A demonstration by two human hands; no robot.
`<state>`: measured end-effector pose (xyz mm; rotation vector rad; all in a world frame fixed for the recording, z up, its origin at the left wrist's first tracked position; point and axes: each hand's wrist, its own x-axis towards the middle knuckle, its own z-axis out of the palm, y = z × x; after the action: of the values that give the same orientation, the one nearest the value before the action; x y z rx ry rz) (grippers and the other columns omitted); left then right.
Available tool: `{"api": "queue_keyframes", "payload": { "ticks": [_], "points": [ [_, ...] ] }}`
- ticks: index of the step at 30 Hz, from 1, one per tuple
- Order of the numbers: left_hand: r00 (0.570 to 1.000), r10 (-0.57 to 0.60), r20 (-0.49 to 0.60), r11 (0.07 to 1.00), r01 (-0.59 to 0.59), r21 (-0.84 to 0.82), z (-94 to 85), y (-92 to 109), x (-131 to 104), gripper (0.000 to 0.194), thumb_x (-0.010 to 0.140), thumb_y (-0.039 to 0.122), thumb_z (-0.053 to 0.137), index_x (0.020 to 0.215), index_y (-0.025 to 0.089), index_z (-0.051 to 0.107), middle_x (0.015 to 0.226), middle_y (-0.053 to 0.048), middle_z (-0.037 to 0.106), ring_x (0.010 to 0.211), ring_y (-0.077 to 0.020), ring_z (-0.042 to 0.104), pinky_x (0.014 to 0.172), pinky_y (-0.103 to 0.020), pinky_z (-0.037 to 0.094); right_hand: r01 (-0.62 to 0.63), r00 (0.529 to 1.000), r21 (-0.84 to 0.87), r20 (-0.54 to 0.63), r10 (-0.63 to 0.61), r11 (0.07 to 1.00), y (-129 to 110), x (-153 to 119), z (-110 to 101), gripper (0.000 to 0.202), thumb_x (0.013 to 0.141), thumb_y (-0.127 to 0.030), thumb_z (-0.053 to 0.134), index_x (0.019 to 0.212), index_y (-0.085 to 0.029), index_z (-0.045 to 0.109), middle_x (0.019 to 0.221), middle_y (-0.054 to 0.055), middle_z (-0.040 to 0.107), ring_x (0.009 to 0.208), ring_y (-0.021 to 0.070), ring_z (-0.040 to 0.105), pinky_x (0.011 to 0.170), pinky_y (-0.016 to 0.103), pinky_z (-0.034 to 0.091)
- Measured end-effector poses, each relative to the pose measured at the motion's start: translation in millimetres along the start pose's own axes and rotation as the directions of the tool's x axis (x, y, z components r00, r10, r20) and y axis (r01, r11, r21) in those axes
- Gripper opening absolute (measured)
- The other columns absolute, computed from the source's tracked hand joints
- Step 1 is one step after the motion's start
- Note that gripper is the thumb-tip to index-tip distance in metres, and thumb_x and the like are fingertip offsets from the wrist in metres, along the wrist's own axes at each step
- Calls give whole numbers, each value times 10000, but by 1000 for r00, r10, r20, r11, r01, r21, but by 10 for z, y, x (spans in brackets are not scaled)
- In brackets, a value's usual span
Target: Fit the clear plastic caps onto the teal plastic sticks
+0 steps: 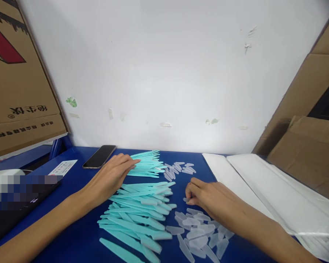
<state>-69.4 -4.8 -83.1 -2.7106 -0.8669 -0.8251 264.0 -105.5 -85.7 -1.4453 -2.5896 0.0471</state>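
Observation:
Several teal plastic blades (137, 219) lie in a pile on the blue table, most with translucent caps on their right ends. Behind them is a second teal bundle (146, 162), where my left hand (113, 171) rests with its fingers closed at the bundle's left side, pinching something thin and teal. My right hand (201, 191) is closed, with a small translucent cap (185, 199) at its fingertips. Loose translucent caps (199, 233) are heaped below my right hand. A smaller group of caps (177, 168) lies beside the rear bundle.
A phone (99, 157) and a printed card (63, 168) lie at the left, near a dark device (19, 208). White padded sheets (265, 186) cover the table's right side. Cardboard boxes stand at the left (19, 87) and right (309, 146), with a white wall (164, 73) behind.

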Motion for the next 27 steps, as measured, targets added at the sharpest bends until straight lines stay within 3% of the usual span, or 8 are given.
{"api": "queue_keyframes", "payload": {
  "ticks": [4, 7, 13, 20, 27],
  "points": [
    [999, -29, -20, 997, 28, -67, -59, 112, -10, 319, 1082, 162, 327, 1272, 184, 582, 1025, -58, 608, 897, -189, 558, 783, -313, 444, 12, 989, -57, -145, -20, 998, -39, -23, -30, 148, 1034, -136, 470, 992, -244, 562, 750, -53, 673, 481, 127, 575, 471, 263, 307],
    [998, -54, -15, 990, 52, -134, -79, 212, -16, 270, 1088, 226, 397, 1289, 196, 574, 1049, -53, 588, 919, -177, 566, 776, -289, 456, 3, 976, -77, -216, -20, 997, -87, -23, -78, 120, 1061, -180, 453, 1027, -251, 544, 750, -56, 688, 455, 126, 538, 463, 268, 272],
    [999, 42, -28, 990, -45, -134, -56, 376, -10, 259, 1086, 237, 439, 1309, 209, 565, 1044, -50, 598, 898, -167, 571, 736, -274, 460, 48, 939, -18, -340, -52, 999, -113, -6, -75, 135, 1070, -282, 491, 1089, -266, 624, 949, -15, 746, 662, 147, 677, 570, 252, 428],
    [994, 107, -33, 983, -111, -147, -42, 465, -24, 276, 1083, 208, 439, 1336, 192, 547, 1018, -57, 613, 893, -173, 556, 726, -282, 460, 201, 853, 212, -518, -64, 956, -122, 10, -62, 150, 981, -198, 656, 1080, -275, 739, 1024, -42, 792, 882, 130, 754, 771, 225, 584],
    [990, 129, -51, 978, -135, -161, -48, 474, -30, 273, 1070, 162, 456, 1325, 183, 549, 1007, -60, 618, 881, -176, 534, 729, -291, 453, 282, 804, 199, -583, -118, 939, -115, -3, -55, 301, 991, -96, 586, 1202, -263, 722, 1122, -21, 783, 971, 119, 750, 834, 214, 611]
  ]
}}
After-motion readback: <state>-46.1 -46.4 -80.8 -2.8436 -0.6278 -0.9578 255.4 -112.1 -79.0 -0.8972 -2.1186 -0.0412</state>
